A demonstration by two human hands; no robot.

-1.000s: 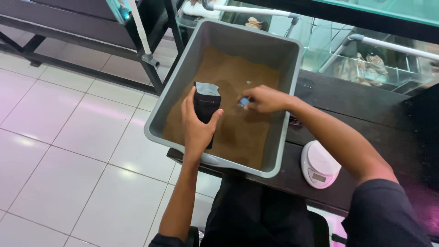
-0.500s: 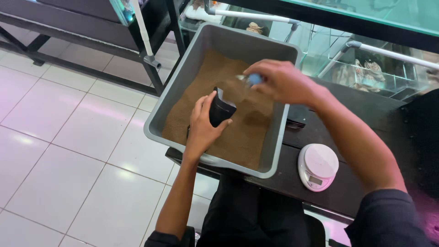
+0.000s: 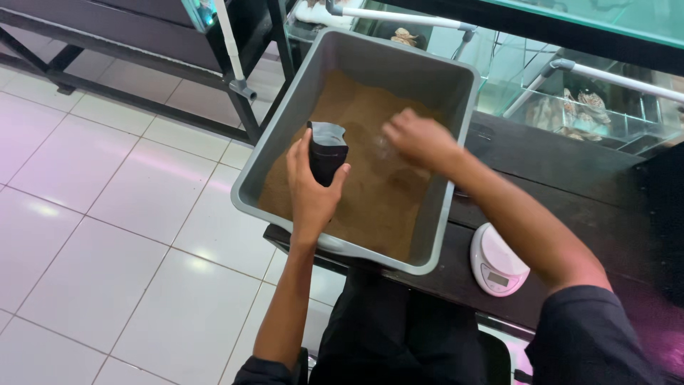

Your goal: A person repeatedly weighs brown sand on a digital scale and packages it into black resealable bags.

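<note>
Left hand [image 3: 311, 191] grips a small black glossy pouch [image 3: 327, 150] upright over fine brown powder [image 3: 370, 178] in a grey plastic tub [image 3: 456, 142]; right hand [image 3: 413, 139] blurred, grip unclear, just above powder.

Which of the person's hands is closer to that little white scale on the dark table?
The right hand, though neither touches the white scale. It reaches into the grey tub up-left of the scale; the left hand holds a black pouch farther left.

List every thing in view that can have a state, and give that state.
black pouch: upright, mouth open, gripped by the left hand over the powder.
right hand: down in the tub, blurred; what it holds cannot be told.
grey tub: partly filled with brown powder.
white scale: on the dark table, nothing on it.
</note>
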